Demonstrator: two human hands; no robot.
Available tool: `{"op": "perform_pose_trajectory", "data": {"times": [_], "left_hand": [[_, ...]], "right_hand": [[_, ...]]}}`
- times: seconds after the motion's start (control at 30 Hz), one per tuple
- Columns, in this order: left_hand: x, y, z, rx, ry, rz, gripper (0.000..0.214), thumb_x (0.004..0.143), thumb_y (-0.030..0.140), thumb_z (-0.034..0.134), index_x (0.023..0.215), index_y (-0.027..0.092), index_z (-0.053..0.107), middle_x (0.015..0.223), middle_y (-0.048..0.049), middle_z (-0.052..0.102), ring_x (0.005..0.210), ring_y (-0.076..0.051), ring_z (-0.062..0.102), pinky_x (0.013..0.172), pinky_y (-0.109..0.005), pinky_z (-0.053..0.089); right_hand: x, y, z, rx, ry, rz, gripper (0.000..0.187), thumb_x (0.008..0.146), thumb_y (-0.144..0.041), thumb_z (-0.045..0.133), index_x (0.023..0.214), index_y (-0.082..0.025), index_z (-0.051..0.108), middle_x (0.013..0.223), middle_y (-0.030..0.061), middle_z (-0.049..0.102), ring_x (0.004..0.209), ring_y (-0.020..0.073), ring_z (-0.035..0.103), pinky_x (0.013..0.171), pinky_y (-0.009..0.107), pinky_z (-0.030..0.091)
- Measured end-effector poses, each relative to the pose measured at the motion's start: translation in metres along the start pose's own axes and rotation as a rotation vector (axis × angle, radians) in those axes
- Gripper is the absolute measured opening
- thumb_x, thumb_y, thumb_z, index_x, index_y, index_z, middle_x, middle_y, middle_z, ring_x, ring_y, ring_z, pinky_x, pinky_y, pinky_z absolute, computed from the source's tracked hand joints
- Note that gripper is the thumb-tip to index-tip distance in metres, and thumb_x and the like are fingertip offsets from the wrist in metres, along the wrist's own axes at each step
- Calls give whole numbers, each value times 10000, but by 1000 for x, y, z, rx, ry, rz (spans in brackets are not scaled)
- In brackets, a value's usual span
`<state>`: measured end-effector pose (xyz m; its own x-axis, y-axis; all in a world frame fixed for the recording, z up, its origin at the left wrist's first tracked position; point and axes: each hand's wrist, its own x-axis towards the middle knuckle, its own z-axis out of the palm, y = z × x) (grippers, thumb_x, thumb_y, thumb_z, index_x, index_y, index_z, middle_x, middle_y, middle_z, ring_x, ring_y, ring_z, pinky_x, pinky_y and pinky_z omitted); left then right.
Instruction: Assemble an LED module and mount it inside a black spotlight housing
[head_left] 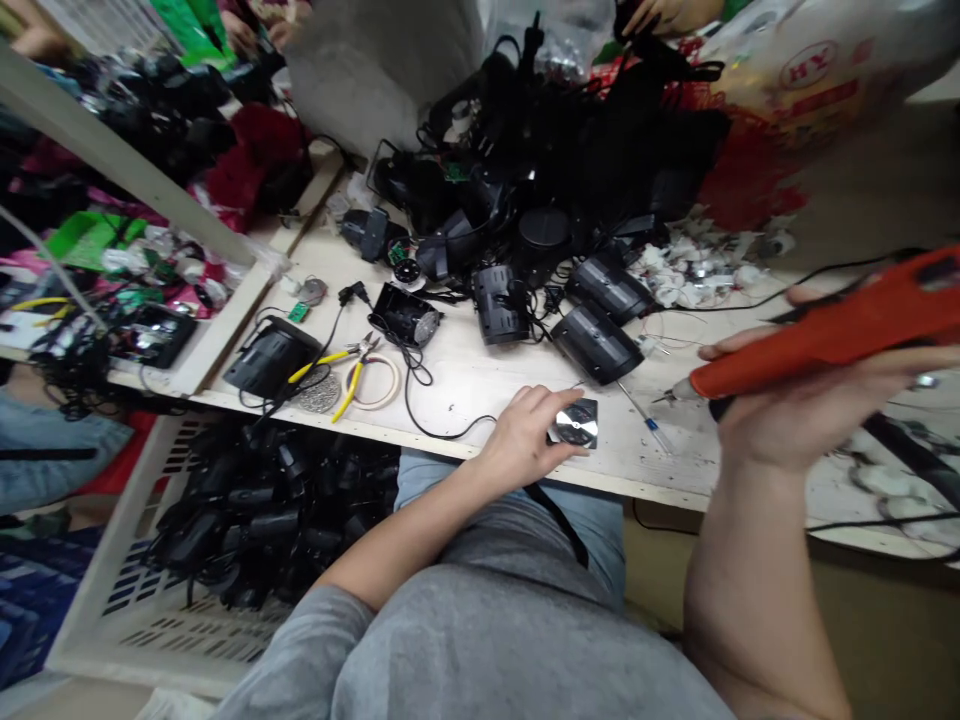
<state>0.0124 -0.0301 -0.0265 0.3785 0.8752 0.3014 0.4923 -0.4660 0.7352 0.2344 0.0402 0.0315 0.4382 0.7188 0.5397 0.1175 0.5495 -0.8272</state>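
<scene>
My left hand [529, 435] grips a small square part with a shiny round metal disc [576, 424] near the table's front edge. My right hand [780, 415] is wrapped round an orange electric screwdriver [817, 330]. Its tip points left, above the table and apart from the disc part. Between the two hands lies a screwdriver with a clear blue handle [658, 436]. Just beyond my left hand sits a black ribbed housing [597, 343], with another black housing [501, 304] to its left.
Yellow-handled pliers [352, 375] rest over a tape roll [396, 384], beside a dish of screws [319, 390]. Black parts and cables [540, 150] are heaped at the back, near white pieces [697, 265]. A white crate [90, 630] of black parts stands lower left. Other people's hands [259, 30] show at the top.
</scene>
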Motion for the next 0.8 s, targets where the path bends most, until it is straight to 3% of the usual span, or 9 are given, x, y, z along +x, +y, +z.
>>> {"op": "perform_pose_trajectory", "data": {"times": [0.07,0.13,0.2,0.27,0.33,0.43,0.53,0.67,0.8], "left_hand": [[0,-1,1,-2,-10,18,516,819,491,787,1197,188,610,1012,-85,650,960,-259,611,841,-396,515],[0,-2,2,1,-12,6,497,806,508,792,1150,186,631,994,-86,646,954,-263,611,829,-397,521],[-1,-3,2,3,-6,-20,493,805,505,793,1148,192,630,1007,-88,649,965,-266,614,841,-405,526],[-2,-3,2,-7,2,-26,477,823,475,786,1170,194,619,1044,-95,659,998,-267,620,874,-412,528],[-4,-1,1,-35,4,-3,494,840,467,773,1212,191,600,1097,-108,671,1043,-268,627,916,-418,527],[-6,3,-3,-83,9,53,605,841,529,753,1301,191,552,1186,-128,675,1102,-272,638,960,-432,529],[-10,4,-16,-96,55,103,657,864,552,717,1367,188,504,1228,-141,669,1130,-264,647,965,-424,538],[-8,-23,-73,56,175,167,424,951,415,642,1286,168,564,1168,-133,698,1085,-234,664,936,-391,541],[10,-77,-170,454,310,-60,148,952,239,565,1041,173,664,1017,-96,721,974,-231,660,895,-389,519]], "right_hand": [[-7,4,-16,-52,-20,-29,601,873,-766,496,969,-211,705,797,35,664,673,193,701,651,389,617],[-23,6,-29,-168,83,-56,478,903,-677,569,1123,-287,734,934,62,715,925,259,733,801,454,609],[-46,4,-36,-277,151,-138,395,898,-579,656,1241,-386,695,1126,64,714,1055,283,701,757,440,591],[-75,-3,-36,-375,194,-309,321,860,-452,742,1172,-376,724,993,65,724,844,260,703,624,404,544],[-103,-12,-33,-541,-2,-322,233,844,-230,757,1067,-296,738,833,44,695,696,215,658,578,361,513],[-131,-21,-22,-668,-411,-358,175,843,-92,710,980,-199,691,845,52,686,764,204,671,672,340,553],[-139,-19,-12,-668,-504,-427,159,872,-121,698,1004,-189,643,931,73,679,832,203,672,736,336,569],[-136,-9,-5,-730,-451,-513,192,852,-192,762,973,-204,614,957,73,686,822,204,683,721,341,578],[-135,-1,-7,-778,-419,-612,175,844,-215,779,923,-205,623,895,57,699,752,184,700,660,307,589]]}}
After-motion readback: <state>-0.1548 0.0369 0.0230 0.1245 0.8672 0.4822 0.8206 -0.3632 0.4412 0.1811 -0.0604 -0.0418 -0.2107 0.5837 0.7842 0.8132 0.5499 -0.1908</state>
